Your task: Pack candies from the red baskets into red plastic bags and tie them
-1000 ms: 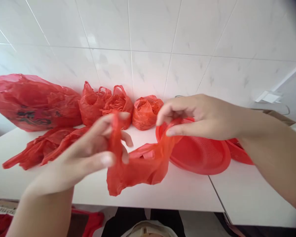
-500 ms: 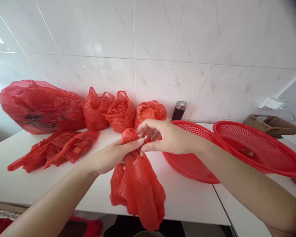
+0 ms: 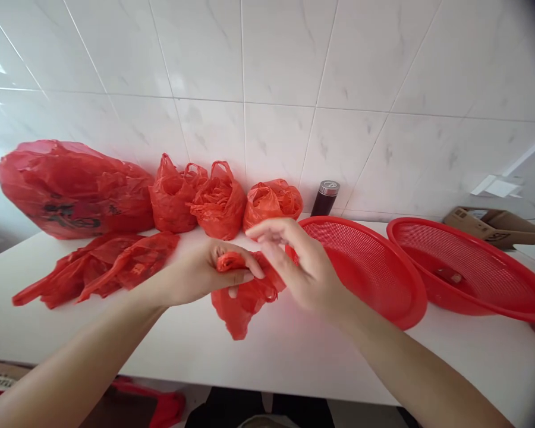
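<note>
My left hand (image 3: 194, 276) is closed around a crumpled red plastic bag (image 3: 238, 312), its thumb pressing across a rolled part. The bag's loose lower end hangs over the white table, much of it bunched up by the fingers. Just right of it, my right hand (image 3: 305, 267) hovers with thumb and forefinger apart, and I see nothing between them. Part of the bag reaches behind this hand, so any contact there is hidden. Flat red bags (image 3: 116, 264) lie on the table to the left.
Along the tiled wall stand a large stuffed red bag (image 3: 80, 193), smaller filled bags (image 3: 218, 205) and a dark flask (image 3: 324, 199). Two red plastic baskets (image 3: 370, 267) (image 3: 468, 267) occupy the right side. A cardboard box (image 3: 494, 226) sits behind them on the white table (image 3: 182, 351).
The long hanging bag is now gathered into a shorter bundle in my left hand. My right hand has come away from its knot area and moved slightly right, its fingers opening.
</note>
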`<state>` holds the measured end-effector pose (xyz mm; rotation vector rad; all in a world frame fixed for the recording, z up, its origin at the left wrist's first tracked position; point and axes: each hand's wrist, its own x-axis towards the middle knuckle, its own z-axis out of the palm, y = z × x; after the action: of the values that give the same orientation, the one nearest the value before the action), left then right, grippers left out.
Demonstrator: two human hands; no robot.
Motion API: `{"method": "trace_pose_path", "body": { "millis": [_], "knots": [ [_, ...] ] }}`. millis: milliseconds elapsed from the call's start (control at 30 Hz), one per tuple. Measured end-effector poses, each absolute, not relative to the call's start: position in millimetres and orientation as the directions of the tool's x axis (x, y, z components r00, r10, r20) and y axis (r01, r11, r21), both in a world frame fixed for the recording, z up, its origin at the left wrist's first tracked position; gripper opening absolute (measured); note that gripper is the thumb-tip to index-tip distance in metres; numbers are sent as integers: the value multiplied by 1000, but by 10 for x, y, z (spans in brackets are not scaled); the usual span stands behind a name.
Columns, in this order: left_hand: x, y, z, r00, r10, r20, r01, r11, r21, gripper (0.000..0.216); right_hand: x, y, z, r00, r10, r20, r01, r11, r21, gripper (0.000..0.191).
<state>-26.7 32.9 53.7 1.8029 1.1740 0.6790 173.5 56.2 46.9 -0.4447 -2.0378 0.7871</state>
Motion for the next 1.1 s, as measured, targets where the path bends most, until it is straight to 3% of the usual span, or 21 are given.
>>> {"method": "trace_pose_path", "body": {
  "millis": [67, 133, 233, 333, 433, 533, 700, 833, 1000, 1100],
  "knots": [
    [-239, 323, 490, 367, 929, 45, 554, -257, 792, 13, 1663, 742, 311, -575, 694, 433, 45, 555, -831, 27],
    [-204, 321, 423, 316, 925, 210, 666, -374, 645, 17, 1604, 867, 174, -623, 720, 306, 56, 431, -901, 30],
    [-156, 331, 326, 261, 818, 512, 729, -515, 451, 18, 1572, 931, 82, -701, 679, 216, -11, 292, -956, 27],
    [-130, 347, 300, 231, 751, 618, 706, -566, 424, 20, 1622, 904, 143, -787, 598, 152, -24, 215, -976, 22],
    [-183, 329, 318, 288, 794, 535, 677, -564, 473, 23, 1750, 813, 255, -755, 633, 173, 64, 333, -941, 28],
    [-402, 212, 258, 312, 886, 342, 679, -460, 572, 27, 1960, 684, 275, -691, 703, 167, 246, 446, -860, 36],
    [-1003, -194, -101, -77, 992, 96, 706, -14, 708, 40, 2394, 606, 44, -543, 824, 160, 436, 439, -786, 37],
    [-1212, -449, -305, -179, 983, -42, 569, 138, 811, 43, 2477, 682, -41, -489, 849, 200, 425, 432, -796, 36],
    [-1044, -395, -322, -122, 992, 33, 479, 30, 877, 41, 2001, 732, -198, -289, 918, 270, 267, 348, -899, 31],
    [-854, -214, -478, -122, 960, 250, 503, -158, 850, 32, 1565, 670, -606, -195, 935, 297, 403, 352, -845, 28]
  ]
}}
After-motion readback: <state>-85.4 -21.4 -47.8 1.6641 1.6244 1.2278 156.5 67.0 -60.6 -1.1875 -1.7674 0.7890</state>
